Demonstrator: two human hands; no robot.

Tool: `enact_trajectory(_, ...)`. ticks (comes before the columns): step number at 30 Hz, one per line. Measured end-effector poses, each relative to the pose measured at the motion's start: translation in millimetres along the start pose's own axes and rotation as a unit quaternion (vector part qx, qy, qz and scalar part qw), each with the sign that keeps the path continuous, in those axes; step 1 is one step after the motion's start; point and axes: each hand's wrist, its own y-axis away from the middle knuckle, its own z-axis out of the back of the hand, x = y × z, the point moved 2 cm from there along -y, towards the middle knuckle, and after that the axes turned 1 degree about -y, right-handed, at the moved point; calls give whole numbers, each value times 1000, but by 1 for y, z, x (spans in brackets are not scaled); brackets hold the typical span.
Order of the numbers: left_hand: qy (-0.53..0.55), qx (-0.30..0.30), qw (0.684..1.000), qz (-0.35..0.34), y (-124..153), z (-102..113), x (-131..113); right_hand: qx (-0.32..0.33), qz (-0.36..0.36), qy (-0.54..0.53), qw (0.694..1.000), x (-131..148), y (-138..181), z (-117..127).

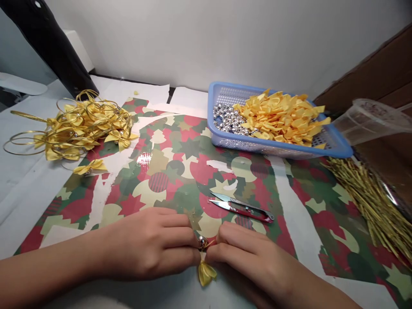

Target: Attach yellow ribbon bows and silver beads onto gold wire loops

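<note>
My left hand [151, 242] and my right hand [252, 259] meet at the near edge of the table, fingers pinched together. Between their fingertips shows a small silver bell [202, 242], touching the left fingers. A thin gold cord [210, 243] runs from the bell to the right fingertips. Just below hangs a yellow ribbon bow [206, 273], partly covered by the fingers. Beyond the right hand lies a pair of thread snips [244, 208] with its blades apart, pointing left.
A blue basket [273, 148] holds silver bells [228, 118] and yellow ribbon pieces [283, 116]. Finished-looking bows with gold loops [86, 124] are heaped at left. Gold cords [373, 206] lie at right, near a clear plastic cup [363, 122]. Patterned paper [180, 171] covers the table.
</note>
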Motion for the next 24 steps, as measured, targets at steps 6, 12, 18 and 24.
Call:
enact_trajectory(6, 9, 9, 1000, -10, 1, 0, 0, 11, -5, -5, 1000, -2, -1, 0)
enact_trajectory(12, 2, 2, 999, -41, 2, -1, 1, 38, -19, 2, 999, -1, 0, 2)
enact_trajectory(18, 1, 3, 999, -40, 1, -1, 1, 39, -18, 7, 999, -1, 1, 2)
enact_trajectory(24, 15, -1, 999, -42, 1, -1, 1, 44, -13, 18, 999, -1, 2, 2)
